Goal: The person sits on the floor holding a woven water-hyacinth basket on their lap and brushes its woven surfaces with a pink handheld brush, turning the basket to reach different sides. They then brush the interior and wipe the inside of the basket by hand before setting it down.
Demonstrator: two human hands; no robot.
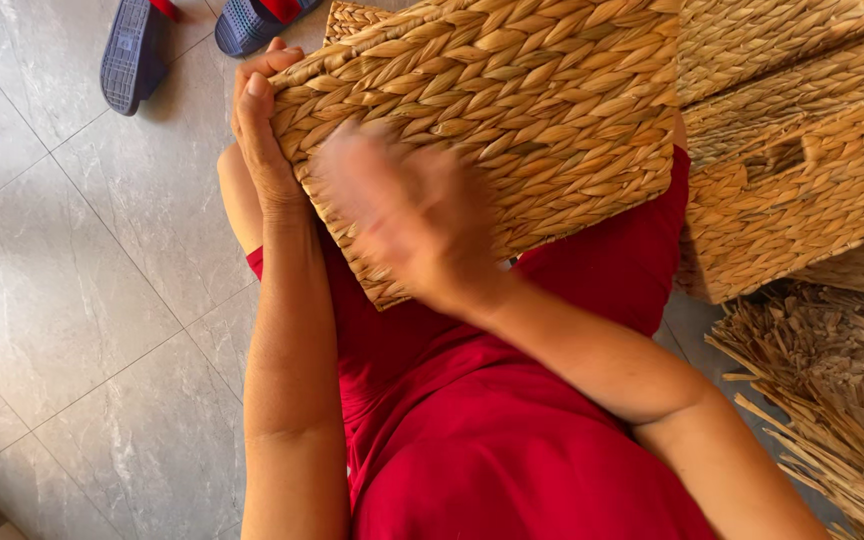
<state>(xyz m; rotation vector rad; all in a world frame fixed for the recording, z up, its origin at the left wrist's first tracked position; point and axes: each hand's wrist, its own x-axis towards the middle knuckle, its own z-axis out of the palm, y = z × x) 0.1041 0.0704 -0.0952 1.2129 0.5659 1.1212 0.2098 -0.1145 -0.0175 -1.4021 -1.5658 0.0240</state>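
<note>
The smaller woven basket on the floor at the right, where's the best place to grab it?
Probably the handle slot cut into the smaller woven basket. It faces up toward the camera, so come from above and hook the fingers through; the other faces are flat weave with nothing to catch.

Rectangular woven straw basket [512,120], golden-tan, tilted on the red-clad lap, apparently bottom side up.

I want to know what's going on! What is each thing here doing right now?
Basket: tilted on the lap, bottom side up.
Left hand: gripping the basket's edge.
Right hand: on the basket, blurred, moving.
Second basket: on the floor, untouched.
Sandals: lying on the tiles.
Straw: loose pile on the floor.
</note>
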